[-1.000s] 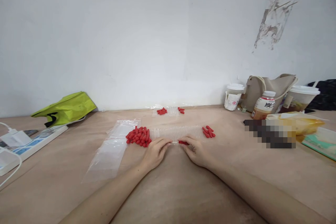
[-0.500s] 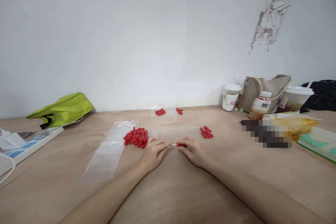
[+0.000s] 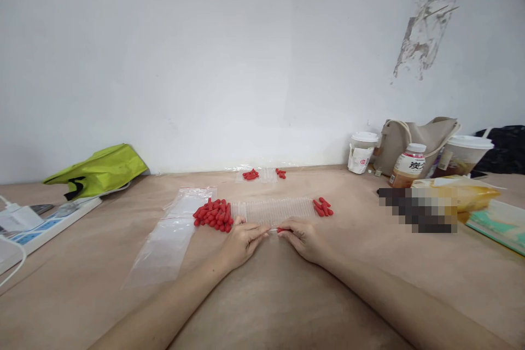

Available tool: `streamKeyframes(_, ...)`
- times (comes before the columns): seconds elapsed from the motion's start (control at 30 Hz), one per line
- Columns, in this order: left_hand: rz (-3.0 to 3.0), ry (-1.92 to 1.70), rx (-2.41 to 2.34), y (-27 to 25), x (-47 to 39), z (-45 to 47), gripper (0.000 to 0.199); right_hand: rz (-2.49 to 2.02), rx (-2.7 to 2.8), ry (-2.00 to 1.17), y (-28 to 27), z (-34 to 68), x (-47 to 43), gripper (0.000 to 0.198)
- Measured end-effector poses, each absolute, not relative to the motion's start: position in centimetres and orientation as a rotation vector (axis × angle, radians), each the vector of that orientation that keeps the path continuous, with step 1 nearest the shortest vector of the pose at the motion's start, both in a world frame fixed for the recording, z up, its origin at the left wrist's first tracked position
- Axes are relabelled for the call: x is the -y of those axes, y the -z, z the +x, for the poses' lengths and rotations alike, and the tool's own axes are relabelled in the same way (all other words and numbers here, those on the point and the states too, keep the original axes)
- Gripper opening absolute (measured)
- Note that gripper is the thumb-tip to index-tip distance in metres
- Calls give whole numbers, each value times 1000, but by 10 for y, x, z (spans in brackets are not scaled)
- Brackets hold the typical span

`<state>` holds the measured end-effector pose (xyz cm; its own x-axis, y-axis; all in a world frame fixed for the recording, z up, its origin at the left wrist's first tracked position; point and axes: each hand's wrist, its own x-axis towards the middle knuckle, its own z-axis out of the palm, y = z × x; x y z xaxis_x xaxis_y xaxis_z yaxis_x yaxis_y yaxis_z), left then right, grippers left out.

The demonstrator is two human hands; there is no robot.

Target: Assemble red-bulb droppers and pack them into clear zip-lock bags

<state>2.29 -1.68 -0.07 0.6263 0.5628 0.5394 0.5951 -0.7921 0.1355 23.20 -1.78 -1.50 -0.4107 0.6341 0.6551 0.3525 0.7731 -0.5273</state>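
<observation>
Pinched between the fingers of my left hand (image 3: 247, 240) is a thin clear dropper tube (image 3: 273, 231), mostly hidden by the fingers. My right hand (image 3: 304, 236) has its fingertips closed on a red rubber bulb (image 3: 283, 229), whose end meets or nearly meets the tube. Just beyond both hands lies a row of clear tubes (image 3: 274, 209) side by side. A pile of red rubber bulbs (image 3: 213, 214) sits left of the row, by my left hand. At the row's right end is a smaller group of red pieces (image 3: 323, 206).
Clear plastic bags (image 3: 164, 246) lie at the left. Near the wall are bagged red pieces (image 3: 251, 174). A power strip (image 3: 57, 229) and a green bag (image 3: 98, 169) stand far left. Cups, a bottle (image 3: 408, 165) and a grey bag (image 3: 422, 136) stand at the right.
Both hands have stayed nearly in place. My right fingers have shifted slightly on the red bulb, and less of it shows. The view has moved a little.
</observation>
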Motion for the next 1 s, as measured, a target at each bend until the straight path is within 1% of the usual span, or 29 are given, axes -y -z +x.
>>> streamKeyframes(0.27,-2835,880,914,0,18,23,26,-749,2183,-289,9,233,20,19)
streamKeyframes(0.63,-2773,839,883,4,18,27,27,-771,2336,10,6,230,19,20)
streamKeyframes(0.8,-2725,855,960,4,16,29,25,-831,2278,58,5,229,17,17)
streamKeyframes(1.0,-2643,995,1041,0,18,17,20,-927,2198,84,2,240,16,14)
